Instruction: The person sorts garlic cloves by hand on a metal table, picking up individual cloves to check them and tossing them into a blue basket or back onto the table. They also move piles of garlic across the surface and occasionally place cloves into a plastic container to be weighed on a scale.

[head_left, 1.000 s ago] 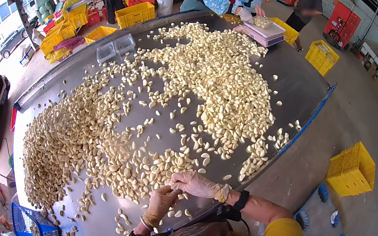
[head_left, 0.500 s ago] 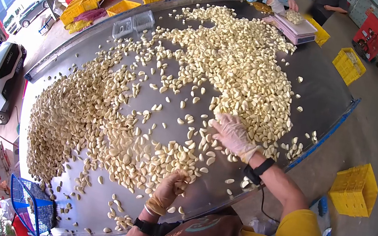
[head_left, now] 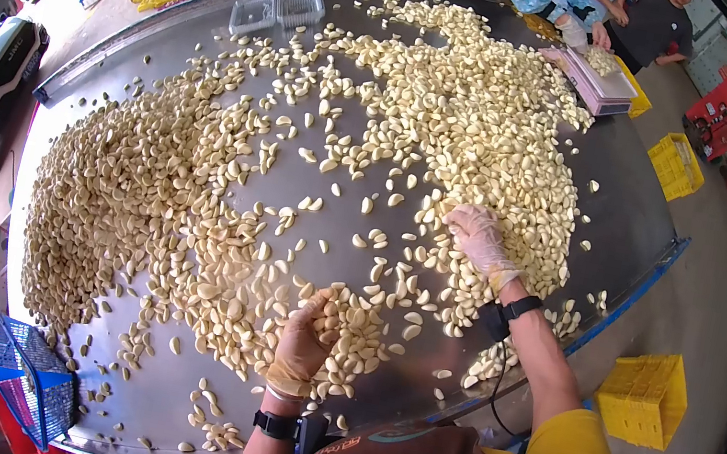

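Peeled garlic cloves [head_left: 489, 123] cover much of a metal table [head_left: 370, 191] in loose heaps. My left hand [head_left: 304, 345], in a thin glove, is curled closed at the near edge of the lower heap. Its fingers hide whatever may be inside. Farther right, my right hand [head_left: 481, 240], in a clear glove, rests on the near left side of the large heap. Its fingers are bent, with the tips down among the cloves, and it does not look closed round any of them.
Clear plastic boxes [head_left: 277, 10] lie by the far edge. A scale [head_left: 597, 85] with cloves on top stands at the far right, near other people's hands. A blue basket [head_left: 30, 377] is at the left corner. A yellow crate [head_left: 643, 398] stands right of the table.
My right hand has shifted slightly right, its fingers now bent rather than stretched. My left hand has moved up and left against the lower heap, still curled. The camera view has tilted.
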`<state>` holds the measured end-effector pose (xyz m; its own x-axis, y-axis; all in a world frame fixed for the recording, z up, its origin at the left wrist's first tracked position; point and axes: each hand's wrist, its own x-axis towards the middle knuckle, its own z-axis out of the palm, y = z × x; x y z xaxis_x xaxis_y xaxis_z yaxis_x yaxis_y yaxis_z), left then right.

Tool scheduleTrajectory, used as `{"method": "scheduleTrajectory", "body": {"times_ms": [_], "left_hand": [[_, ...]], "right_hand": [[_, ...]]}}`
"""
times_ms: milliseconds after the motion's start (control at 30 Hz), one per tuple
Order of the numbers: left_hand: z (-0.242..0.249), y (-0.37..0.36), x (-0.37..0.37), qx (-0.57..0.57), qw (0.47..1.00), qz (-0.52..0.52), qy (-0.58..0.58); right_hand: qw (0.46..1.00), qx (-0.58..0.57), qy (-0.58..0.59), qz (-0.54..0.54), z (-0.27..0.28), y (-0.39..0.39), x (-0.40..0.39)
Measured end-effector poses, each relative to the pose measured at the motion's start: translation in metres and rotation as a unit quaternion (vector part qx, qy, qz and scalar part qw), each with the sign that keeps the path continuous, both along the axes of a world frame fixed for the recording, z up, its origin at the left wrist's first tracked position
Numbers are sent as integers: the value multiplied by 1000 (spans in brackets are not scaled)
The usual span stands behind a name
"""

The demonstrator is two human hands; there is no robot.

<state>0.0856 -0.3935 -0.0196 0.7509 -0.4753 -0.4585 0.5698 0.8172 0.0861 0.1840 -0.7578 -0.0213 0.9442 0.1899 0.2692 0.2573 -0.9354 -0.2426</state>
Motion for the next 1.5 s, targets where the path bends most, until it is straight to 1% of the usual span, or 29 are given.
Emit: {"method": "scheduleTrajectory", "body": {"times_ms": [33,100,167,200,233,333,433,500,533,567,633,667,700,767,800,833,900,1000,1033,1100,1133,1167,1200,1233,1300,1367,1400,1433,1500], "left_hand": [[7,-2,-1,12,1000,-11,0],[7,-3,-5,30,999,-23,-25],[16,-6,-7,133,990,-38,-19],[12,-7,-8,130,991,-37,-17],[8,-6,-9,112,993,-34,-17],[-2,-5,-11,68,997,-34,-26],[5,-6,-12,57,997,-47,-25],[14,-12,-13,97,993,-63,-23],[2,-13,-14,42,994,-79,-65],[3,-17,-16,86,991,-92,-40],[20,-21,-15,84,991,-109,5],[18,-21,-18,83,991,-108,6],[12,-20,-19,63,993,-96,3],[0,-16,-18,46,996,-76,-4],[-8,-12,-18,22,997,-76,-11],[-12,-10,-19,-3,997,-78,-18],[-3,-11,-17,8,998,-67,-16],[-8,-10,-16,-9,998,-51,-44],[-5,-8,-14,-8,998,-48,-47],[5,-8,-12,36,997,-50,-42],[-4,-8,-13,51,997,-43,-30],[9,-9,-11,54,998,-33,-4],[3,-8,-14,28,999,-30,-3],[-2,-8,-15,4,1000,-25,-4],[-5,-10,-15,34,999,-31,8],[-3,-11,-17,41,998,-44,35],[-3,-12,-18,44,997,-50,46],[-2,-13,-19,43,997,-52,45],[-1,-14,-18,6,997,-63,50]], "right_hand": [[1000,14,-17,5,4,-6,2],[994,-77,-73,14,8,-9,2],[999,34,0,21,17,10,-9],[992,-109,4,66,22,24,-14],[992,-110,7,67,14,34,-20],[955,-296,-10,32,-1,51,-30],[958,-285,18,-14,-6,59,-27],[967,-252,3,-29,-1,70,-31],[986,-165,24,-14,20,90,-38],[996,-76,47,2,38,109,-42],[970,47,170,170,60,137,-54],[950,90,175,243,69,144,-62],[949,89,174,246,62,139,-52],[954,238,98,157,37,114,-3],[992,87,58,64,35,97,30],[997,-66,17,-33,32,76,61],[977,-178,-112,-42,-10,34,103],[964,-263,-34,-32,-3,34,116],[981,-176,-82,-19,0,45,108],[999,14,24,28,34,94,68],[976,175,76,105,50,117,39],[946,222,133,197,58,135,11],[902,192,272,276,50,141,-10],[897,177,260,310,53,148,-31],[966,66,82,235,52,129,-31],[988,139,43,40,42,78,-4],[993,107,-34,-39,28,42,8],[980,-75,-118,-145,-2,1,21],[960,-49,52,-271,1,-30,28]]}}
